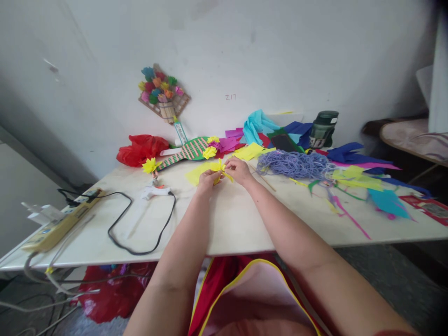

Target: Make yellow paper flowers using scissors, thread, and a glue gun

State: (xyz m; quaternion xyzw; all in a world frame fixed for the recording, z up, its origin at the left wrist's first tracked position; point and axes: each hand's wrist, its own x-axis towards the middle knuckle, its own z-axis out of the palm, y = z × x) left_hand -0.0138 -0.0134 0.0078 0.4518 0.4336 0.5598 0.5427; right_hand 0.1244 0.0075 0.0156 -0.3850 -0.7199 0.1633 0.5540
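Observation:
Both my hands meet over the middle of the table, closed around a small yellow paper flower. My left hand pinches it from the lower left. From the upper right, my right hand grips its edge with bent fingertips. Part of the flower is hidden by the fingers. Under and beside my left hand lies a flat yellow paper sheet. Just behind is a green guitar-shaped craft with pinkish strips, bearing yellow paper flowers at its right end and another at its left tip.
A white glue gun with a black cord lies left, near a power strip. Purple yarn, coloured paper scraps and a dark green bottle occupy the right. A red plastic bag sits at back left.

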